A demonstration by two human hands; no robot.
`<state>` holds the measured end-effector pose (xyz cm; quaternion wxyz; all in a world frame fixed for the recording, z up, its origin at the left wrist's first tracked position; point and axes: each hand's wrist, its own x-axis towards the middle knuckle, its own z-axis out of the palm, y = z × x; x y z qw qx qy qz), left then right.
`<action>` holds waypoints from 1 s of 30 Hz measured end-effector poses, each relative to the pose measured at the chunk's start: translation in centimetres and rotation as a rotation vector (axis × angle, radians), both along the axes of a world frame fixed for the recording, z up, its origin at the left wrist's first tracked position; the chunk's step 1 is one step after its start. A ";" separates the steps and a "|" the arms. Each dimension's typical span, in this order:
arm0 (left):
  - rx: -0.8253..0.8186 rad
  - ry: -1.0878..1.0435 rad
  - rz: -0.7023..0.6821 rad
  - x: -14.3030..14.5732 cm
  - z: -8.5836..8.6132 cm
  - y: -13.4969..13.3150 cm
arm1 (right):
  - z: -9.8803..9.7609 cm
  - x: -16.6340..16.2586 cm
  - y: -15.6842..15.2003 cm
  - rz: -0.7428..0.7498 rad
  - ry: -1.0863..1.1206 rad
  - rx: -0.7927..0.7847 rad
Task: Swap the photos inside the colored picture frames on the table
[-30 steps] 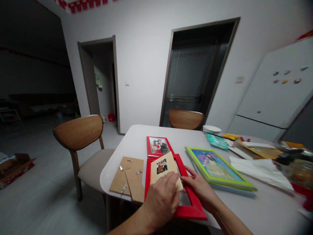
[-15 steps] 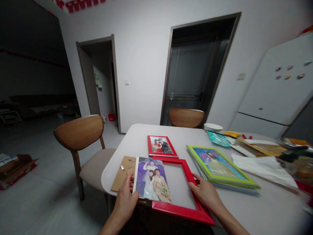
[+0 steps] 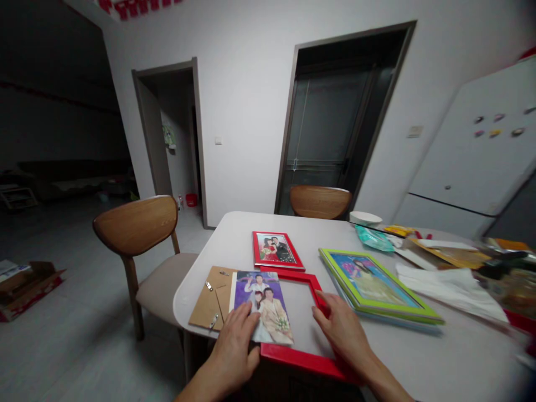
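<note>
A large red picture frame lies at the near edge of the white table. A photo print of a couple lies face up over the frame's left side. My left hand rests on the print's lower left part, fingers stretched flat. My right hand lies flat on the frame's right rail, fingers apart. To the left of the print sits a brown frame backing board with metal clips.
A small red framed photo and a green framed photo lie further back. White paper, a teal packet, a white bowl and clutter fill the right side. Wooden chairs stand left and behind the table.
A second ago my left hand held the print with its plain back up over the frame. It now lies picture side up, and both hands press flat on print and frame.
</note>
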<state>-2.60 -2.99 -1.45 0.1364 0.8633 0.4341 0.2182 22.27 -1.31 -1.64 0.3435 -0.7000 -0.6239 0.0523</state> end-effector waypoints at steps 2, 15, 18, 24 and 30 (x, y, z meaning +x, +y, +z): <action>-0.003 0.053 0.005 0.2 0.1 0.1 | 0.2 -1.8 0.3 0.070 0.301 -0.075; 0.179 -0.202 0.008 0.6 0.0 2.4 | 3.5 -9.4 1.1 0.436 1.240 -0.269; 0.122 -0.545 0.098 0.3 1.5 2.8 | 3.9 -9.4 0.5 0.367 1.275 -0.278; -0.421 -1.331 0.193 3.4 2.7 1.4 | 2.2 -9.4 -0.1 0.274 1.441 -0.314; -0.615 -1.469 0.107 4.7 1.0 1.3 | 3.0 -6.1 -0.1 0.187 1.399 -0.113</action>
